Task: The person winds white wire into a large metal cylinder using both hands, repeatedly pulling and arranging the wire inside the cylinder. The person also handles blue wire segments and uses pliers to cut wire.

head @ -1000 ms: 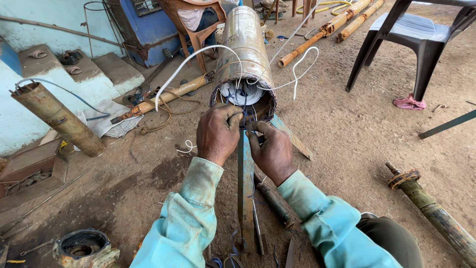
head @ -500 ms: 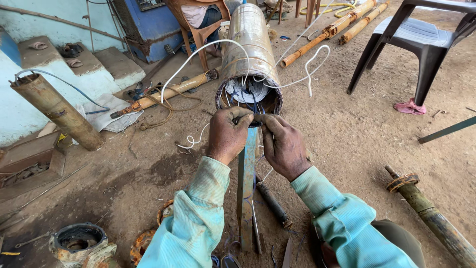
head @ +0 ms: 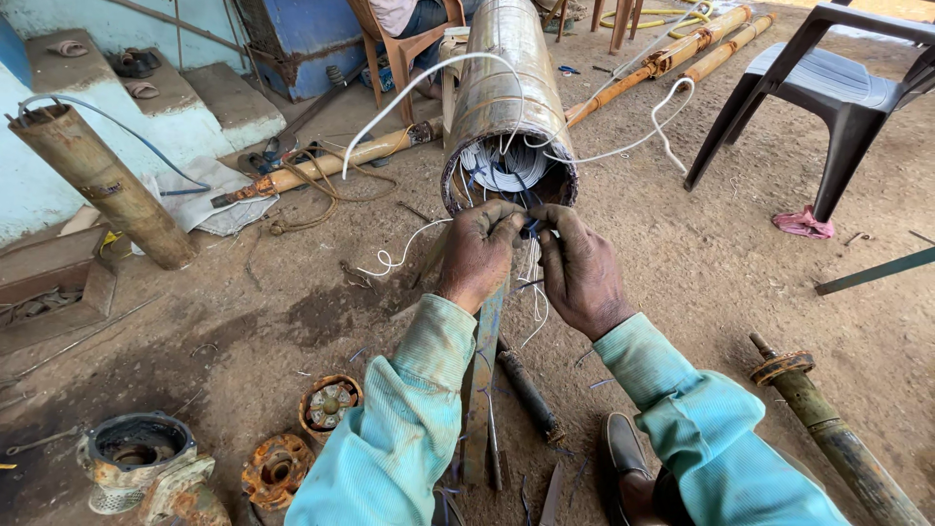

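A long metal motor cylinder (head: 506,93) lies on the dirt, its open end facing me and filled with white and blue wire windings (head: 504,168). My left hand (head: 479,251) and my right hand (head: 579,268) meet just below that open end. Both pinch the same thin wire ends (head: 527,232) between fingers and thumbs. Loose white wires (head: 623,146) loop out of the cylinder to either side. Under my wrists a flat metal bar (head: 484,375) runs toward me.
A rusty pipe (head: 107,185) leans at the left near concrete steps. Rusty pump parts (head: 146,458) sit at bottom left. A dark plastic chair (head: 828,88) stands at the right, a shaft (head: 828,429) lies at bottom right. A seated person (head: 409,15) is behind the cylinder.
The view has shifted slightly and my hands have drawn closer together at the cylinder's mouth, still working the wire ends.
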